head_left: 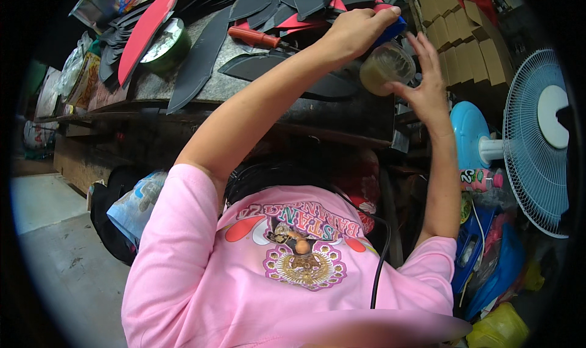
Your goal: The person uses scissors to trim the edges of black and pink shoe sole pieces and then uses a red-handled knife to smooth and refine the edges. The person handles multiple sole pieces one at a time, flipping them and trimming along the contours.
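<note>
My left hand (357,34) is stretched across the bench to the right, its fingers closed on a blue object (390,32) mostly hidden beneath them. A bit of red shows beside its thumb. Just below is a clear round plastic jar (384,70) with yellowish contents, at the bench's right front corner. Beside that jar is my right hand (430,82), thumb at its lower side and fingers spread apart on the far side. Under my left forearm lies a tool with a red handle (253,37), among black curved sole-shaped pieces (204,61).
A pink-red curved piece (146,37) leans by a green round tin (166,46) at the left. Stacked brown cardboard pieces (467,49) stand at the far right. A fan (537,140) is close to my right arm. A black cable (383,250) hangs across my shirt.
</note>
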The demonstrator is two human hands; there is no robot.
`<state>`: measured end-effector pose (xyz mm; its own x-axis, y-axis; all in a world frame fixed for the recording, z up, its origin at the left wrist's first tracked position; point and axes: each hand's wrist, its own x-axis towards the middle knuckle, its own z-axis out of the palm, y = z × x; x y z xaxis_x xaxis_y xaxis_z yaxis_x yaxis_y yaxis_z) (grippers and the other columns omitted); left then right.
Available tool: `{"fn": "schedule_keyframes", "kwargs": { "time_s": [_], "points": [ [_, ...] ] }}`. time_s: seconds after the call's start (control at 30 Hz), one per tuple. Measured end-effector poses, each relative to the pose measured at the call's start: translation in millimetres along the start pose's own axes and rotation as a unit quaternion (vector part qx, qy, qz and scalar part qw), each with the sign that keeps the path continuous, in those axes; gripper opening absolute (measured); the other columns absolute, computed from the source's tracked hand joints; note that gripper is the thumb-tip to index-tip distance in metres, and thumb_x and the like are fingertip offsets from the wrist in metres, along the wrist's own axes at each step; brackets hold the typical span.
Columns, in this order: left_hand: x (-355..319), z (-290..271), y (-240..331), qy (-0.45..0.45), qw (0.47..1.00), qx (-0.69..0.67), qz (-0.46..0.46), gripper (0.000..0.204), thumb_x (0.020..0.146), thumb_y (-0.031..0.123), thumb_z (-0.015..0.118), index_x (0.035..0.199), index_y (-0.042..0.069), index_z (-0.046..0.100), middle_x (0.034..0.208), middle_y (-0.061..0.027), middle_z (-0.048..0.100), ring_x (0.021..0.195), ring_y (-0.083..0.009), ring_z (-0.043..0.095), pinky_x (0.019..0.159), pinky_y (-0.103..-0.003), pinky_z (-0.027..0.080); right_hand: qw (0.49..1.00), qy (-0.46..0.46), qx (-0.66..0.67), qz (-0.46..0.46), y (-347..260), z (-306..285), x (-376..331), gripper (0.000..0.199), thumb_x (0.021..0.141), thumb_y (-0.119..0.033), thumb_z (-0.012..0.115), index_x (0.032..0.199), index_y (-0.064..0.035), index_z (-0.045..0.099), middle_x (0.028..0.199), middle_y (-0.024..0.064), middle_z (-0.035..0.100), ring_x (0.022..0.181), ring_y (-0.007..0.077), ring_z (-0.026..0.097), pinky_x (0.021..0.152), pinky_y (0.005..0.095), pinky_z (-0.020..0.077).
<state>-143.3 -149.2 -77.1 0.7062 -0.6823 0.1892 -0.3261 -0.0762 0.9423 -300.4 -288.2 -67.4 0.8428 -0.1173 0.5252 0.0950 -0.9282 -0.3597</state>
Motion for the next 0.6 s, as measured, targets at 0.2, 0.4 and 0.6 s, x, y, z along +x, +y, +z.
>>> {"fn": "schedule_keyframes", "kwargs": {
  "time_s": [0.2, 0.4, 0.6],
  "points": [
    [-9.8, -0.1, 15.9, 0.011, 0.999, 0.006, 0.041, 0.078, 0.09, 0.064, 0.051, 0.114, -0.009, 0.064, 0.098, -0.0258, 0.069, 0.094, -0.0363, 0.069, 0.084, -0.04, 0.052, 0.924, -0.218, -0.305, -0.075, -25.9, -24.1, 26.9, 0.063, 0.064, -0.054, 0.083, 0.118, -0.0237, 0.073, 0.151, 0.0117, 0.041, 0.145, 0.033, 0.029, 0.116, 0.0588, 0.025],
    [-16.4, 8.9, 11.3, 0.059, 0.996, -0.034, 0.061, 0.076, 0.087, 0.062, 0.058, 0.113, -0.009, 0.063, 0.098, -0.0235, 0.07, 0.098, -0.0331, 0.069, 0.086, -0.039, 0.052, 0.868, -0.346, -0.354, -0.042, -32.7, -15.6, 46.7, 0.062, 0.061, -0.062, 0.08, 0.11, -0.0249, 0.077, 0.151, 0.0105, 0.042, 0.146, 0.0314, 0.028, 0.116, 0.0639, 0.0193],
    [-25.8, 13.3, 10.0, 0.096, 0.989, -0.096, 0.061, 0.069, 0.085, 0.056, 0.066, 0.11, -0.009, 0.061, 0.105, -0.0245, 0.069, 0.099, -0.0339, 0.069, 0.086, -0.038, 0.052, 0.916, -0.303, -0.258, -0.061, -32.1, -30.4, 43.9, 0.057, 0.062, -0.058, 0.082, 0.104, -0.0194, 0.078, 0.149, 0.0097, 0.045, 0.144, 0.0297, 0.032, 0.116, 0.0631, 0.018]
  ]
}}
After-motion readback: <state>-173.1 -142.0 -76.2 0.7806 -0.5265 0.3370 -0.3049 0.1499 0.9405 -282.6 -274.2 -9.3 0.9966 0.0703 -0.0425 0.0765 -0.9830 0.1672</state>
